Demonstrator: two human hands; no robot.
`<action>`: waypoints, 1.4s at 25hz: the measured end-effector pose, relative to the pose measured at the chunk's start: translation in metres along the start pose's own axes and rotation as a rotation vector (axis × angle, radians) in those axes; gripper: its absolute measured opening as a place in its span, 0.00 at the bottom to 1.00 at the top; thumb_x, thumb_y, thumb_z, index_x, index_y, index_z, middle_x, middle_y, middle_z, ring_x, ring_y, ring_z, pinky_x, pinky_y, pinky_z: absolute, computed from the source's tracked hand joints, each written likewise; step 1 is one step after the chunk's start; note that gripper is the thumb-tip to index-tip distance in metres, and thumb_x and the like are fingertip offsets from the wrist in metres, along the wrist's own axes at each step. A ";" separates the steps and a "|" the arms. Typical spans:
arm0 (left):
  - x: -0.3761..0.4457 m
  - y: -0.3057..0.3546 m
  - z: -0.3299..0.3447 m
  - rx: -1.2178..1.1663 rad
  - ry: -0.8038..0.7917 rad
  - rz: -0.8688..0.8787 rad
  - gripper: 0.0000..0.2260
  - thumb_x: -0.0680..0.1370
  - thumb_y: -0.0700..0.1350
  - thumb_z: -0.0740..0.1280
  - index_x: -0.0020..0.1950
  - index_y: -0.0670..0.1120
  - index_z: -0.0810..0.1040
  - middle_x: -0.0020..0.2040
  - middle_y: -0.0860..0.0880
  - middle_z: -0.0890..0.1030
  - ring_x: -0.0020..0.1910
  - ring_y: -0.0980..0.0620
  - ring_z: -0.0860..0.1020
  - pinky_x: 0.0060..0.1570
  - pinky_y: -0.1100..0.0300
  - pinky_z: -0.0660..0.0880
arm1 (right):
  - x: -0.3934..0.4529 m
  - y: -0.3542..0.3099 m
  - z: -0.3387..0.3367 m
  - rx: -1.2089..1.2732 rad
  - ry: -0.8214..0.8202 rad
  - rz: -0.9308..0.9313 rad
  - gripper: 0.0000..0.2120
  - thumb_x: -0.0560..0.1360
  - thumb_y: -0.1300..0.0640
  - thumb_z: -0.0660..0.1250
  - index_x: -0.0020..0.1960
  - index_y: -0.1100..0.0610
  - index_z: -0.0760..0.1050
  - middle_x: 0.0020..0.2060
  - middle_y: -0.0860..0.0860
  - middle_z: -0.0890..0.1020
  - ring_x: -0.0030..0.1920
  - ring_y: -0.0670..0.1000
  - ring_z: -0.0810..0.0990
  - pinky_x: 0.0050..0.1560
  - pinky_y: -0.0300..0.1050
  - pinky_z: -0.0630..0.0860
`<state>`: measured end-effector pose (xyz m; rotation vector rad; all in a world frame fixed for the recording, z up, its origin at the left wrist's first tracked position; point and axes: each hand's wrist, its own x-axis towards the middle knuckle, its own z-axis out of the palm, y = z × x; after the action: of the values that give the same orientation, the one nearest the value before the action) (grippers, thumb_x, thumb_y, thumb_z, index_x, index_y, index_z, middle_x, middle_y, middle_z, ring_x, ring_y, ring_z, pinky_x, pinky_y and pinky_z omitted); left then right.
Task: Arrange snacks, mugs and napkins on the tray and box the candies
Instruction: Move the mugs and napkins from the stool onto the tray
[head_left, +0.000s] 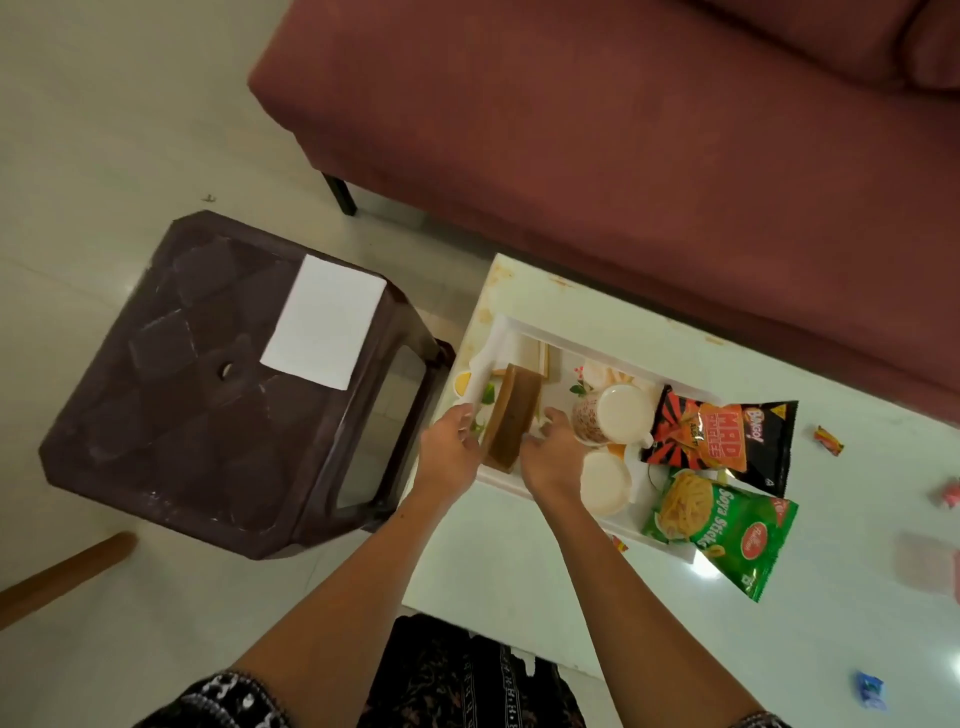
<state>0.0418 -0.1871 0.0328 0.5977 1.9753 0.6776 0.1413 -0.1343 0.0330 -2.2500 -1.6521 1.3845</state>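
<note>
on the tray (524, 328), both hands' grip pinches a brown holder (508, 422); 2 mugs (613, 421) crowd the right hand (553, 451), left hand (451, 441) opposite.

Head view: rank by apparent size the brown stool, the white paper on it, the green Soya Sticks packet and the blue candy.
1. brown stool
2. white paper
3. green Soya Sticks packet, close to the paper, so unsure
4. blue candy
</note>
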 end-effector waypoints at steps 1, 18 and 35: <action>0.000 -0.004 -0.011 -0.011 0.064 0.011 0.16 0.77 0.36 0.62 0.65 0.39 0.72 0.56 0.41 0.80 0.55 0.44 0.79 0.53 0.62 0.74 | -0.004 -0.008 0.001 0.013 0.036 -0.019 0.20 0.75 0.62 0.63 0.67 0.59 0.68 0.59 0.59 0.79 0.59 0.60 0.77 0.61 0.53 0.74; 0.092 -0.019 -0.197 0.321 0.392 -0.141 0.27 0.72 0.48 0.72 0.66 0.39 0.68 0.64 0.39 0.71 0.65 0.41 0.70 0.63 0.48 0.69 | -0.030 -0.161 0.118 0.109 -0.309 -0.168 0.24 0.74 0.58 0.69 0.67 0.55 0.67 0.63 0.54 0.75 0.53 0.49 0.74 0.50 0.38 0.70; 0.036 -0.012 -0.120 0.071 0.108 0.029 0.10 0.76 0.40 0.63 0.54 0.41 0.79 0.50 0.43 0.82 0.45 0.47 0.79 0.43 0.60 0.74 | -0.027 -0.100 0.078 0.108 -0.091 0.021 0.13 0.75 0.54 0.66 0.57 0.58 0.75 0.56 0.56 0.80 0.55 0.57 0.78 0.55 0.56 0.79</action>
<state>-0.0818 -0.1987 0.0519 0.6456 2.1017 0.6724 0.0130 -0.1470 0.0519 -2.1820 -1.5419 1.5634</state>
